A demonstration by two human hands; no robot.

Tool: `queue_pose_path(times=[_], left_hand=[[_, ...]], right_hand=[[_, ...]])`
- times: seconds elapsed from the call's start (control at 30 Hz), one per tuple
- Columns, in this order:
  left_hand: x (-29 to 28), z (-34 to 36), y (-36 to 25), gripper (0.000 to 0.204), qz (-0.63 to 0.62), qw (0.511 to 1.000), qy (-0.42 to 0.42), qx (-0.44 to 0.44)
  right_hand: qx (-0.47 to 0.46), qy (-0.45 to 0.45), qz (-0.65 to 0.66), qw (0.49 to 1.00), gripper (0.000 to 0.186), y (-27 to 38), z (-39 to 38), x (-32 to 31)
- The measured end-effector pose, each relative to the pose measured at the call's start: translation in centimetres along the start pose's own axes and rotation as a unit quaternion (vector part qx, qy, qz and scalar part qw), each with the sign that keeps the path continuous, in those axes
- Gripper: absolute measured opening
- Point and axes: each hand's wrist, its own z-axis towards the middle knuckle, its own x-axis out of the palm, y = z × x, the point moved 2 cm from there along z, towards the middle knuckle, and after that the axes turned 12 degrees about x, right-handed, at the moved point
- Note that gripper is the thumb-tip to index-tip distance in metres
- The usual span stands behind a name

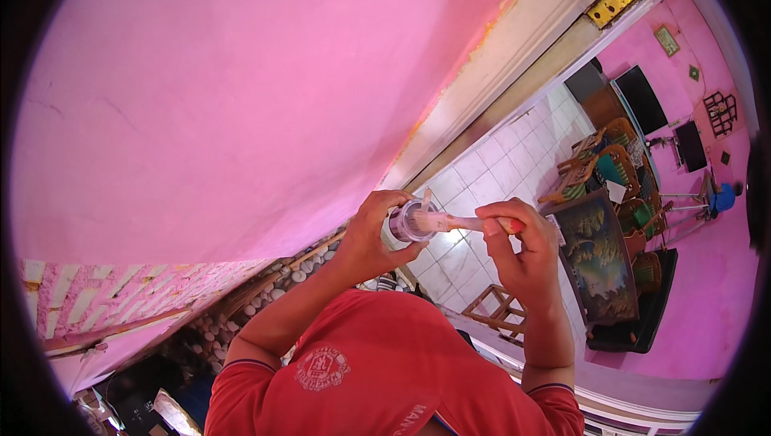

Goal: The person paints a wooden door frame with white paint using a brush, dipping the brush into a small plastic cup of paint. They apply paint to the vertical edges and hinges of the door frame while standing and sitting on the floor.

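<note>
My left hand (pixel 368 235) is closed around a small clear plastic cup (pixel 397 226), its mouth tilted toward the right. My right hand (pixel 524 250) grips a paintbrush (pixel 466 224) by its handle, whose end is red. The brush's pale, pinkish bristles reach the cup's mouth; how deep they go inside is hard to see. A short pale stick (pixel 426 197) juts up past the cup's rim. What lies at the bottom of the cup is hidden by my fingers and the brush.
A pink wall (pixel 241 107) rises ahead and to the left, beside a white door frame (pixel 514 59) with chipped edges. Rounded stones (pixel 217 332) lie at lower left. Beyond the doorway are a tiled floor (pixel 482 171), a wooden stool (pixel 499 311), a painted panel (pixel 598 263) and chairs (pixel 614 163).
</note>
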Motion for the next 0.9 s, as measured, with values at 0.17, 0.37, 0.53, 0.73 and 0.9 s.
queue_pose_path(times=[0.17,0.37,0.53,0.73,0.9], left_hand=[[-0.1,-0.2,0.1,0.074,-0.006,1.000,0.010,0.004],[-0.3,0.1,-0.1,0.070,-0.005,1.000,0.002,-0.004],[-0.3,0.4,-0.1,0.070,-0.005,1.000,0.002,-0.011],[-0.2,1.0,-0.2,0.074,0.005,1.000,0.007,0.005],[0.1,1.3,0.0,0.074,0.006,1.000,0.000,0.005]], right_hand=[[-0.015,0.012,0.004,1.000,0.012,0.1,0.5,0.6],[0.016,-0.003,0.057,0.998,0.012,-0.8,0.3,-0.2],[0.093,-0.007,0.210,0.973,0.014,-2.2,0.2,-0.4],[0.222,-0.065,0.359,0.904,0.022,-5.8,-0.2,0.6],[0.273,-0.079,0.469,0.836,0.023,-8.1,-0.6,1.5]])
